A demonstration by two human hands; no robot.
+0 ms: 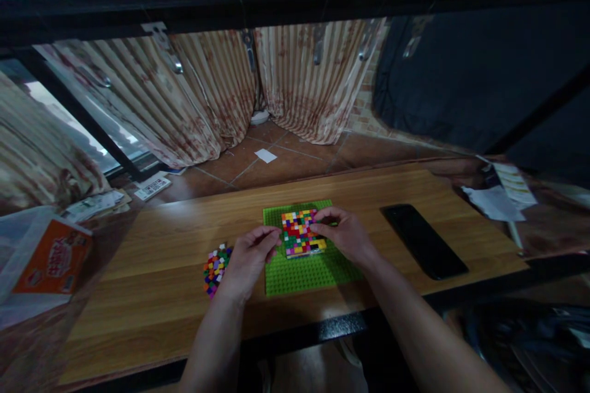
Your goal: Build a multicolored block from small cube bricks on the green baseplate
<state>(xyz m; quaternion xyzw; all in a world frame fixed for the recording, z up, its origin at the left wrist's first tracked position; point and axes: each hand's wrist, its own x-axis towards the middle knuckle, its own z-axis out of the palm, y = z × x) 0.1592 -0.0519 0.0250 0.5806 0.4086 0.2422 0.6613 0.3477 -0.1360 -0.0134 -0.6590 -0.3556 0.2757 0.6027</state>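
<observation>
A green studded baseplate [295, 279] lies on the wooden table, and a block of many-coloured small bricks [299, 234] stands on it. My right hand [345, 234] reaches over the block's right side, thumb and forefinger bent close together at its bricks. Whatever those fingertips pinch is too small to make out. At the left edge of the block, above the baseplate, my left hand [255, 253] has its thumb and forefinger pressed together. I cannot make out what is in that pinch. A pile of loose coloured bricks [216, 267] lies left of my left wrist, partly hidden by it.
A black phone [424, 239] lies on the table [152, 270] to the right. Beyond the left end stands a clear plastic bin [27, 221] with an orange package [54, 258]. A dark metal bar [286, 6] crosses above, in front of curtains [198, 92]. Papers lie on the floor.
</observation>
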